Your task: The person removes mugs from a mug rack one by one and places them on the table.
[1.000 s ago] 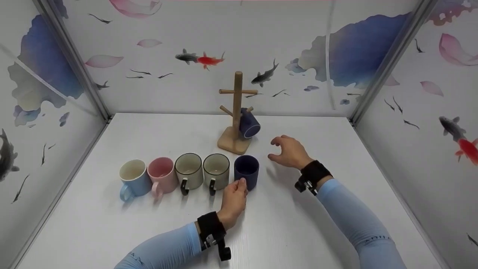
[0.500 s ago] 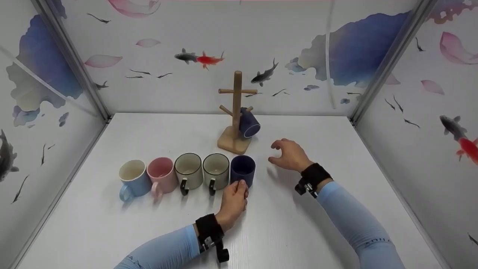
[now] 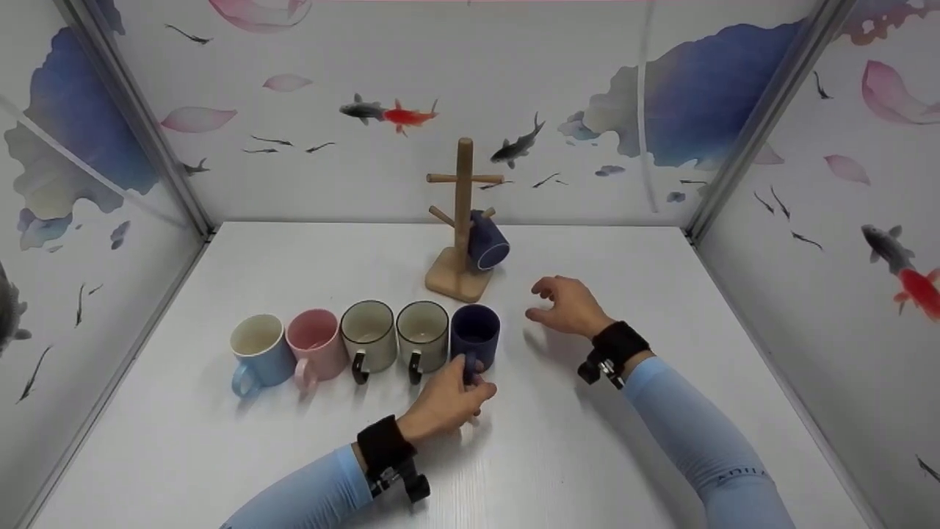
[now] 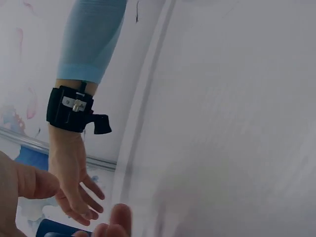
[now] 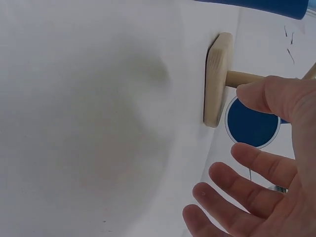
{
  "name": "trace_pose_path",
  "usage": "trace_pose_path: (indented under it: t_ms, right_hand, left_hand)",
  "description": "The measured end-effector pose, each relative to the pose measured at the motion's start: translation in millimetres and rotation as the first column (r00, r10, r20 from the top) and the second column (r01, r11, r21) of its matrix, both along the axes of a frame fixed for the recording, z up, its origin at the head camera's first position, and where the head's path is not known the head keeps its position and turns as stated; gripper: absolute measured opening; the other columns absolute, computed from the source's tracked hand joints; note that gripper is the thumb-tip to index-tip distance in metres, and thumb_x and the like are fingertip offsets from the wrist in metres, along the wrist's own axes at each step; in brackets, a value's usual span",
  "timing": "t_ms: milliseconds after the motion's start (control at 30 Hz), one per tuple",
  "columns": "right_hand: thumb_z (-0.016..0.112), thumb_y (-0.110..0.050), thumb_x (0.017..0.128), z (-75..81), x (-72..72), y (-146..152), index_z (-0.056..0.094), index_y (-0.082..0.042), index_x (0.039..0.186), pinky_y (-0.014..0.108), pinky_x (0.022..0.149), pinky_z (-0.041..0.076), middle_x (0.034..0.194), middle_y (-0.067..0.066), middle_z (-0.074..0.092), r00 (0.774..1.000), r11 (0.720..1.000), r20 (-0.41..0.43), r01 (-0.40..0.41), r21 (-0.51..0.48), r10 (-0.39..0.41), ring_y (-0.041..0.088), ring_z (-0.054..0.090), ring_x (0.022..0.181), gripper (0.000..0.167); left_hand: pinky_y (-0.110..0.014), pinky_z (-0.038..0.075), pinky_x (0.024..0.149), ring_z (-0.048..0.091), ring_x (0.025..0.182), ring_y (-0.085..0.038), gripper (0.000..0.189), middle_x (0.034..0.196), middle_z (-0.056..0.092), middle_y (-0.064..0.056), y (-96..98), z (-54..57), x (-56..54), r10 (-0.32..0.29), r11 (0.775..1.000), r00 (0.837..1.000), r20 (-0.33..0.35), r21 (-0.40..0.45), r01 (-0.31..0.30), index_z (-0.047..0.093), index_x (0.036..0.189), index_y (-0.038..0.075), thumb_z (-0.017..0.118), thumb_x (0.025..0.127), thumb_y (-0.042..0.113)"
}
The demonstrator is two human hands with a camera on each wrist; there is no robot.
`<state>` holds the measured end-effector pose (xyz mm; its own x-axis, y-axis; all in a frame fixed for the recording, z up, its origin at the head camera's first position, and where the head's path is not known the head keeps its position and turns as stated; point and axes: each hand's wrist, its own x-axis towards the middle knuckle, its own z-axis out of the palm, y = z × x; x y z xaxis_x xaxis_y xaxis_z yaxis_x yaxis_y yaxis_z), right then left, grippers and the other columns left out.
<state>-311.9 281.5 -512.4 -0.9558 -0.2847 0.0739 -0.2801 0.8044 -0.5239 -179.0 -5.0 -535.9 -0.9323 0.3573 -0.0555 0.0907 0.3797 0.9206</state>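
A row of mugs stands upright on the white table. At its right end is a dark blue mug [image 3: 476, 330], its handle towards me. My left hand [image 3: 444, 400] is at that handle, fingertips right beside it, thumb spread away to the right. In the left wrist view, the thumb [image 4: 37, 183] and fingertips stand well apart, with a bit of blue mug [image 4: 57, 229] at the bottom edge. My right hand [image 3: 571, 305] hovers right of the row, fingers loosely curved around nothing. Behind the row, a second dark blue mug [image 3: 487, 246] hangs tilted on a wooden mug tree [image 3: 463, 198].
Left of the blue mug come two grey-green mugs with black handles [image 3: 423, 334], [image 3: 369, 334], a pink mug [image 3: 318, 345] and a light blue mug [image 3: 264, 353]. Printed walls enclose the table [image 3: 587, 455] at the back and sides. Other pegs on the tree are bare.
The dark blue mug has shifted left, up against the neighbouring grey-green mug. My left hand has loosened from its handle, thumb moving away. The right hand has sunk very slightly.
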Motion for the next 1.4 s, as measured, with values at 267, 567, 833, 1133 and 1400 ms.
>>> trace_pose_path:
  t_ms: [267,567,833,1133,1400]
  right_hand:
    - [0.081,-0.037,0.1,0.5,-5.4,5,0.068,0.0,0.146,0.05,0.108,0.062,0.14,0.024,0.074,0.966,0.966,0.248,0.126,-0.226,-0.069,0.039,0.073,0.128,0.061]
    - [0.075,-0.032,0.106,13.8,-11.7,3,0.055,0.001,0.158,0.055,0.124,0.054,0.158,0.024,0.064,0.891,0.834,0.454,0.259,-0.487,-0.011,0.046,0.062,0.149,0.064]
    - [0.067,-0.028,0.111,20.9,-17.0,2,0.048,0.002,0.164,0.054,0.129,0.049,0.17,0.028,0.052,0.864,0.749,0.503,0.318,-0.581,0.023,0.047,0.055,0.156,0.064]
    - [0.066,-0.031,0.112,27.1,-22.8,0,0.046,0.001,0.166,0.054,0.131,0.047,0.17,0.03,0.048,0.858,0.705,0.512,0.344,-0.62,0.031,0.048,0.05,0.16,0.065]
    - [0.067,-0.03,0.112,28.0,-28.9,-8,0.046,0.002,0.165,0.054,0.13,0.048,0.17,0.032,0.046,0.852,0.681,0.522,0.367,-0.634,0.026,0.047,0.052,0.159,0.066]
  left_hand:
    - [-0.041,0.053,0.089,0.064,0.092,-0.018,0.045,0.111,0.072,-0.009,-4.6,6.8,1.9,0.002,0.986,0.997,-0.077,-0.165,-0.014,0.065,0.12,0.006,0.075,0.095,0.042]
    - [-0.041,0.049,0.077,0.059,0.084,-0.02,0.038,0.09,0.063,-0.001,-11.8,21.5,0.2,-0.046,0.96,0.974,-0.221,-0.278,-0.018,0.068,0.11,0.006,0.076,0.093,0.039]
    - [-0.036,0.049,0.067,0.066,0.079,-0.017,0.039,0.092,0.078,-0.006,-19.9,50.8,-2.8,-0.107,0.917,0.948,-0.299,-0.399,-0.022,0.079,0.109,0.007,0.077,0.095,0.044]
    - [-0.05,0.061,0.076,0.076,0.086,-0.027,0.044,0.091,0.078,-0.006,-15.3,99.8,-29.1,-0.109,0.917,0.87,-0.482,-0.387,-0.099,0.076,0.125,0.006,0.076,0.098,0.04]
    - [-0.043,0.055,0.07,0.066,0.085,-0.022,0.032,0.097,0.07,-0.004,-0.4,126.1,-74.9,-0.06,0.859,0.903,-0.425,-0.482,-0.17,0.075,0.107,0.009,0.071,0.103,0.04]
